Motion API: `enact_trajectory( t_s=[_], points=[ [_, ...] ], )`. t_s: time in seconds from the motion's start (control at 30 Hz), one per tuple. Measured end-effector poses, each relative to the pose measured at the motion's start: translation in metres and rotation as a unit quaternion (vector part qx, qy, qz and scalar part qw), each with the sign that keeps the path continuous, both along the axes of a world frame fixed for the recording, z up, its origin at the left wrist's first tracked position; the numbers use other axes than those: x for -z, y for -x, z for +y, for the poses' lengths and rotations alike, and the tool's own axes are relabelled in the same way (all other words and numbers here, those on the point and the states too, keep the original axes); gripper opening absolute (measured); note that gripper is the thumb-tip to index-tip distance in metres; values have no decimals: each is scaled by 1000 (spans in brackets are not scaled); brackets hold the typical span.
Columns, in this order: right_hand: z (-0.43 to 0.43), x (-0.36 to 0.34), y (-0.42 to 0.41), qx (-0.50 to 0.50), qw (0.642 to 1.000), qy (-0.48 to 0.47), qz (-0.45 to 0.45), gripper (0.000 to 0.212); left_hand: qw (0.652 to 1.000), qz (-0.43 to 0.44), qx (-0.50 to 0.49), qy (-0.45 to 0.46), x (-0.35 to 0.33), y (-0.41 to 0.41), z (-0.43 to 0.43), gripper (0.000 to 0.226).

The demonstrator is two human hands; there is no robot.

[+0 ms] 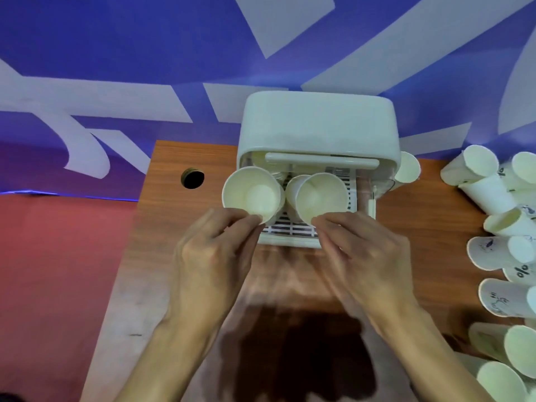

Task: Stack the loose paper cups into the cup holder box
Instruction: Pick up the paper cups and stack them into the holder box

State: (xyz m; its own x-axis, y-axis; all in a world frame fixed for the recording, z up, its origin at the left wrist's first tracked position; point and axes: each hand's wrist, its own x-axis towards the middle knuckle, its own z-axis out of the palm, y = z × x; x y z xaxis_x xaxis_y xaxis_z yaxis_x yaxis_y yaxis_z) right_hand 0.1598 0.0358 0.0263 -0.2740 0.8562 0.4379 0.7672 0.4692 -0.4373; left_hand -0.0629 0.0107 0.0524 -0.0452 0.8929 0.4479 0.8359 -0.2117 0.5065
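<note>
Two paper cups in hand, one per side, both at the open front of the cup holder box (316, 123). Left hand (208, 256): thumb and fingers (249, 219) curled into a pinch on the near rim of the left cup (252, 194), mouth of the cup turned toward the camera, body over the box's front-left corner. Right hand (368, 253): same pinch, fingers (326, 221) closed on the near rim of the right cup (320, 197), mouth likewise toward the camera, body above the slatted tray (290, 229). Contact between either cup and the tray: impossible to tell. Between the two, slightly behind and partly hidden, a third cup (293, 184), tilted, at the box front.

Box white, with a rounded lid on top and a pale handle bar (322, 159) across its front edge, standing at the far middle of the wooden tabletop (420, 227). Just beside the box's right wall, a lone cup (406, 171), mouth toward the camera. Further right, well apart from the box, a heap of loose cups (493, 195) along the tabletop's right edge, most on their sides, some with dark printed marks. Left of the box, a round hole (193, 178) in the tabletop. Beyond the tabletop, a blue backdrop (116, 53) with pale shapes; to the left, a red area (58, 256).
</note>
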Motion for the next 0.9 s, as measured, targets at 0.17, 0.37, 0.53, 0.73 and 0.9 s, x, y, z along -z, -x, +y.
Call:
enact_trajectory(
  t_s=[0.17, 0.37, 0.53, 0.73, 0.9],
  points=[
    [6, 4, 8, 19, 999, -15, -34, 12, 1000, -12, 15, 7, 15, 3, 3, 12],
    [10, 5, 14, 40, 997, -30, -52, 12, 999, -2, 21, 26, 29, 2, 11, 15],
    [16, 8, 15, 57, 996, -25, -69, 12, 997, 16, 21, 68, 32, -3, 18, 5],
    [23, 16, 21, 49, 995, -2, -91, 14, 993, 20, 14, 116, 40, -7, 30, 5],
    [28, 19, 24, 42, 995, 2, -90, 15, 989, 33, 16, 141, 46, -8, 39, 11]
  ],
)
